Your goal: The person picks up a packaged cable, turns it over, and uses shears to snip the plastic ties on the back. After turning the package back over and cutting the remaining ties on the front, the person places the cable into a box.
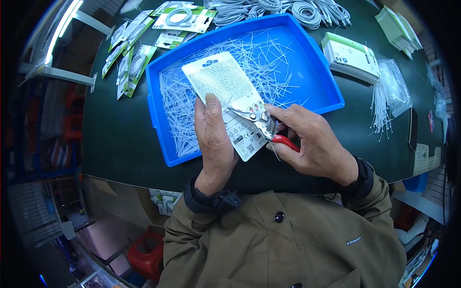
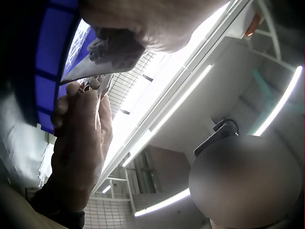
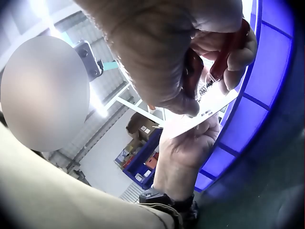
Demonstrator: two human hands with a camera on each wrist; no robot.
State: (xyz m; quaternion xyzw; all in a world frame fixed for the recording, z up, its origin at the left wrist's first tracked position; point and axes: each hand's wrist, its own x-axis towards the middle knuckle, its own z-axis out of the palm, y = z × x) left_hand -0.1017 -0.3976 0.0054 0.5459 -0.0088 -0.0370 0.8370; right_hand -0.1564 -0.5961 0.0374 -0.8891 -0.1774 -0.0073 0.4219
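Note:
My left hand (image 1: 213,144) holds a printed white cardboard package card (image 1: 216,77), its thumb lying along the near side. The card is tilted over a blue tray (image 1: 314,72) of loose white cable ties (image 1: 177,125). In my right hand (image 1: 319,139) are red-handled cutting pliers (image 1: 286,141) with a coil spring, gripped round the handles. Their metal jaws lie over the card's printed face, beside my left thumb. A thin white strip (image 1: 275,151) hangs below the right fingers. The right wrist view shows the red handles (image 3: 228,52) between fingers and thumb.
Packaged cables on cards (image 1: 185,20) lie at the back left, coiled grey cables (image 1: 307,14) behind the tray. To the right are a stack of cards (image 1: 350,57), a bunch of cable ties (image 1: 380,110) and a clear plastic bag (image 1: 396,86). More folded cards (image 1: 396,29) stand at the back right.

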